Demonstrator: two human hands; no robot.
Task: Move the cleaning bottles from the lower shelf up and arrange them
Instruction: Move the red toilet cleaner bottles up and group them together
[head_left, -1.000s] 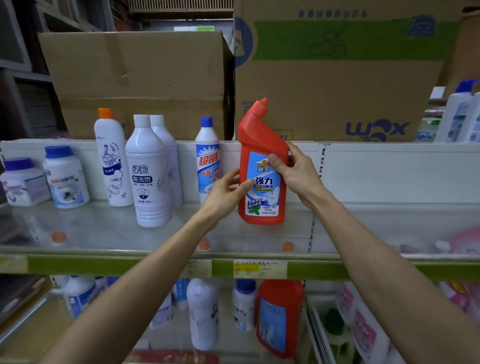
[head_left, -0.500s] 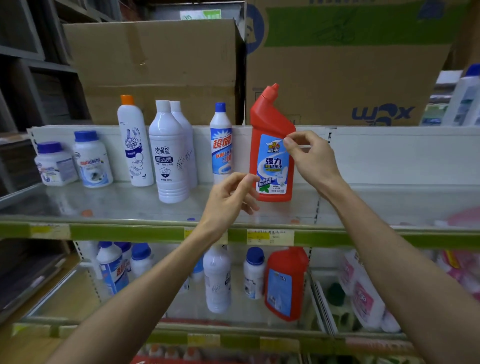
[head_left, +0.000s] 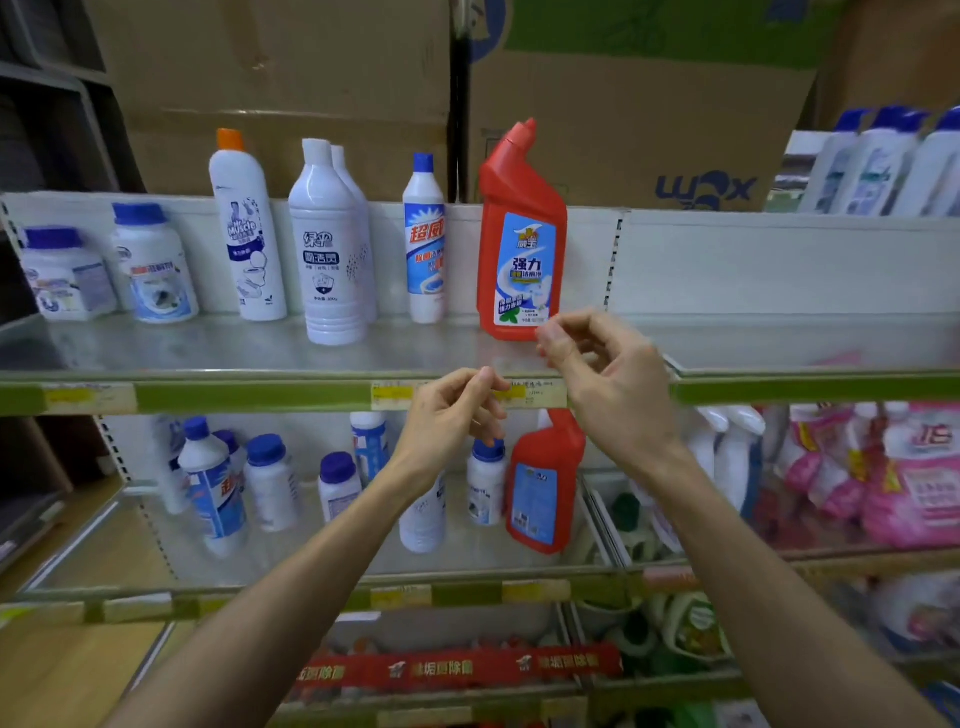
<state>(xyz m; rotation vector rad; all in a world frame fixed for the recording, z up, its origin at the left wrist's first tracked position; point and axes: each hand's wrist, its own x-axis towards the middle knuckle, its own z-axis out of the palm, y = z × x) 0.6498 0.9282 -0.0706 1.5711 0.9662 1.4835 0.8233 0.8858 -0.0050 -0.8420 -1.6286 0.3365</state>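
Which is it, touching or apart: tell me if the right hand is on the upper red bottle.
Cannot tell. In the head view the right hand is low in front of the red bottle, fingertips overlapping its bottom corner, with no visible grip.

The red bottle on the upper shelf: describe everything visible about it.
The red bottle looks like glossy plastic, with an angled neck and a red cap leaning right. A blue and white label with Chinese print faces forward. It stands upright on the upper shelf, right of a blue-capped white bottle. Neither hand holds it; the right hand is just below its base.
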